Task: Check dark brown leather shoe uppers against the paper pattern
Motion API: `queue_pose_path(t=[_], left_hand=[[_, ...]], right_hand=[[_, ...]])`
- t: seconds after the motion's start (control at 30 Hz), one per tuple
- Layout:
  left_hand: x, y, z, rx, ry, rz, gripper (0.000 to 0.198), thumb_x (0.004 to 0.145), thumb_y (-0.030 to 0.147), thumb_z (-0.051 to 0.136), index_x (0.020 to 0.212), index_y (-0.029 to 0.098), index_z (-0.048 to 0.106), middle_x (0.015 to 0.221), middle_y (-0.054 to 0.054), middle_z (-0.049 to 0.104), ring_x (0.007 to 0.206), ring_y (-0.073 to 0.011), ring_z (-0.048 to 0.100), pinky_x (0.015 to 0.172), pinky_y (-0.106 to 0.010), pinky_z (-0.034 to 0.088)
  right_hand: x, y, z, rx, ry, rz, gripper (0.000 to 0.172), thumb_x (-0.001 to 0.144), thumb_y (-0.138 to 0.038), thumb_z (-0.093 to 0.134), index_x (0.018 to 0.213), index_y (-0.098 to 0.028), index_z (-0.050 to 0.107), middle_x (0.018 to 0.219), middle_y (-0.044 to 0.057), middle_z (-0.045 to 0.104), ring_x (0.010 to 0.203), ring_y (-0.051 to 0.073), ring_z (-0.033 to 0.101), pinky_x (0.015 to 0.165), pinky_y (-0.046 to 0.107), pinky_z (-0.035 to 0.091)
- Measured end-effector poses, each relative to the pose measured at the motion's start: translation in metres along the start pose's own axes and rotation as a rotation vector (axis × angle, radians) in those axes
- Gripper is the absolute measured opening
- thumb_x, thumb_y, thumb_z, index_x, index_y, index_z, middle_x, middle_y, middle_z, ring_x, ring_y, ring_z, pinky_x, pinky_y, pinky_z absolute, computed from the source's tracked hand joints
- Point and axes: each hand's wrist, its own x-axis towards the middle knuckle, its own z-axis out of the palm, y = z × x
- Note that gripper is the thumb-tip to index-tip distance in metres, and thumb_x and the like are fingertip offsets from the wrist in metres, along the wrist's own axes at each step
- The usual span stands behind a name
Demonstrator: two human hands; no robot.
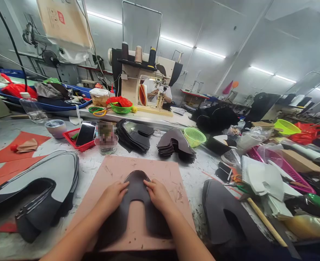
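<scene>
A dark grey U-shaped shoe upper piece (137,188) lies on a pinkish board (173,177), its rounded end pointing away from me and its two legs toward me. My left hand (113,198) grips the left edge near the rounded end, with thumb and fingers closed on it. On the opposite edge my right hand (160,195) pinches the same piece at about the same height. Stacked grey upper pieces (225,210) rest to the right of the board. Another stack, black with pale grey tops (59,170), lies to the left.
Behind the board stand a clear cup (107,145), a red basket (80,139) with a phone, more stacked dark pieces (173,143) and a green basket (195,137). A sewing machine (130,79) is farther back, with a person behind it. A wooden-handled tool (267,222) lies right.
</scene>
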Motion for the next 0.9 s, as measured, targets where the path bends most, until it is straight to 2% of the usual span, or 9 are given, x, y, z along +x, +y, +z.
queue_pose_path(t=[0.13,0.2,0.3,0.37,0.5,0.6,0.67,0.73,0.9], left_hand=[[0.0,0.005,-0.005,0.096,-0.038,0.017,0.036,0.082,0.019,0.038,0.114,0.017,0.054,0.088,-0.006,0.061,0.084,-0.0161,0.059,0.075,-0.025,0.044],[0.003,0.012,-0.008,0.221,-0.013,0.045,0.031,0.08,0.02,0.04,0.103,0.018,0.061,0.09,-0.008,0.06,0.084,-0.0193,0.059,0.073,-0.029,0.045],[0.015,0.027,-0.006,0.343,0.074,0.253,0.023,0.076,0.019,0.046,0.088,0.018,0.066,0.104,-0.01,0.058,0.097,-0.0234,0.054,0.08,-0.035,0.044],[0.025,0.034,0.002,0.33,0.086,0.391,0.027,0.076,0.017,0.046,0.097,0.02,0.062,0.115,-0.008,0.055,0.106,-0.0221,0.05,0.088,-0.035,0.042],[0.035,0.039,0.02,0.315,0.047,0.417,0.034,0.081,0.021,0.043,0.114,0.017,0.054,0.123,-0.012,0.05,0.114,-0.0258,0.044,0.094,-0.039,0.038],[0.033,0.04,0.025,0.345,0.039,0.436,0.037,0.083,0.023,0.043,0.118,0.016,0.051,0.127,-0.015,0.046,0.118,-0.0301,0.039,0.096,-0.042,0.032],[0.031,0.042,0.026,0.367,0.048,0.444,0.038,0.083,0.025,0.043,0.12,0.02,0.049,0.129,-0.015,0.044,0.118,-0.0315,0.038,0.096,-0.043,0.03],[0.03,0.045,0.026,0.371,0.051,0.44,0.038,0.083,0.027,0.043,0.121,0.025,0.047,0.13,-0.012,0.042,0.119,-0.032,0.036,0.096,-0.044,0.029],[0.029,0.053,0.025,0.376,-0.004,0.4,0.04,0.083,0.036,0.042,0.123,0.036,0.042,0.134,-0.005,0.038,0.121,-0.0334,0.031,0.095,-0.046,0.027]], right_hand=[[0.002,0.0,-0.001,0.014,-0.007,0.009,0.036,0.08,-0.014,0.04,0.113,-0.018,0.056,0.084,0.006,0.057,0.081,0.015,0.056,0.076,0.024,0.043],[0.005,-0.001,-0.002,0.019,-0.014,0.023,0.036,0.08,-0.013,0.041,0.112,-0.017,0.057,0.085,0.007,0.057,0.083,0.015,0.056,0.077,0.024,0.043],[0.008,-0.003,-0.006,0.028,-0.026,0.047,0.034,0.08,-0.013,0.041,0.108,-0.017,0.059,0.085,0.007,0.059,0.083,0.016,0.057,0.079,0.026,0.042],[0.005,-0.003,-0.011,0.079,-0.015,0.059,0.034,0.077,-0.013,0.044,0.107,-0.016,0.06,0.089,0.008,0.061,0.088,0.017,0.056,0.082,0.028,0.041],[-0.027,0.006,-0.017,0.312,0.048,0.17,0.035,0.067,-0.014,0.056,0.102,-0.018,0.06,0.098,0.006,0.062,0.093,0.018,0.056,0.085,0.031,0.041],[-0.066,0.014,-0.014,0.477,0.063,0.334,0.022,0.066,-0.019,0.056,0.087,-0.017,0.062,0.077,0.002,0.064,0.07,0.015,0.059,0.063,0.027,0.048],[-0.089,0.016,-0.009,0.565,0.082,0.454,0.016,0.066,-0.023,0.055,0.08,-0.017,0.06,0.064,-0.001,0.061,0.057,0.013,0.057,0.048,0.024,0.046],[-0.104,0.016,-0.005,0.614,0.121,0.528,0.015,0.067,-0.027,0.054,0.076,-0.017,0.06,0.057,-0.002,0.058,0.052,0.013,0.056,0.041,0.021,0.043],[-0.114,0.013,-0.006,0.413,0.217,0.44,0.012,0.069,-0.026,0.054,0.072,-0.019,0.063,0.061,0.0,0.063,0.055,0.014,0.057,0.05,0.024,0.045]])
